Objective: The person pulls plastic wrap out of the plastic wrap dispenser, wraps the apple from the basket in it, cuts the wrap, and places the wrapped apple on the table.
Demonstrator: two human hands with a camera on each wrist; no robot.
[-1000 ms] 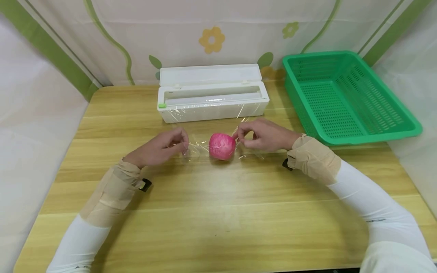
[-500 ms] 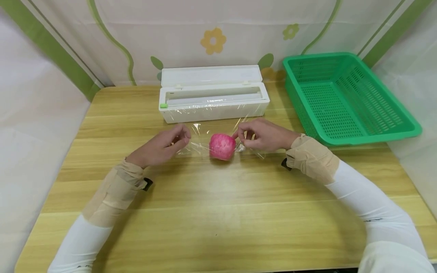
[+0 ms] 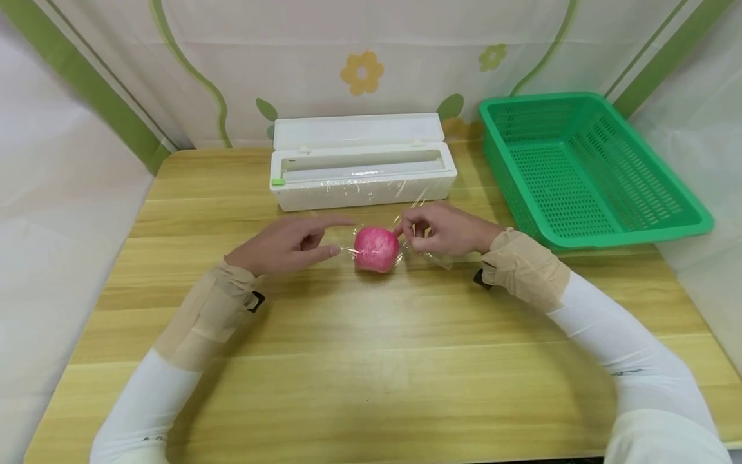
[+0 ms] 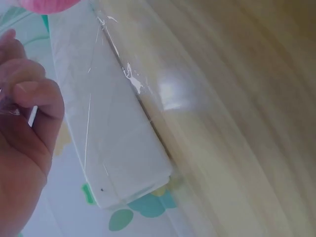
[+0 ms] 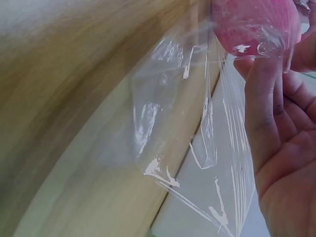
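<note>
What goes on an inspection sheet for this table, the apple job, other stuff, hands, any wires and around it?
Surface: wood-grain table.
Job's things: apple with clear wrap over it; open white box behind, roll inside.
Clutter: green basket, right side.
Left hand: beside apple, index finger and thumb spread; grip unclear.
Right hand: beside apple, pinching wrap.
Cables: nothing seen.
Surroundings: flowered curtain behind.

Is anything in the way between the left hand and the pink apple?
Yes, clear film: its shiny creases show between the left hand and the pink apple. Nothing else visible stands in that gap.
</note>
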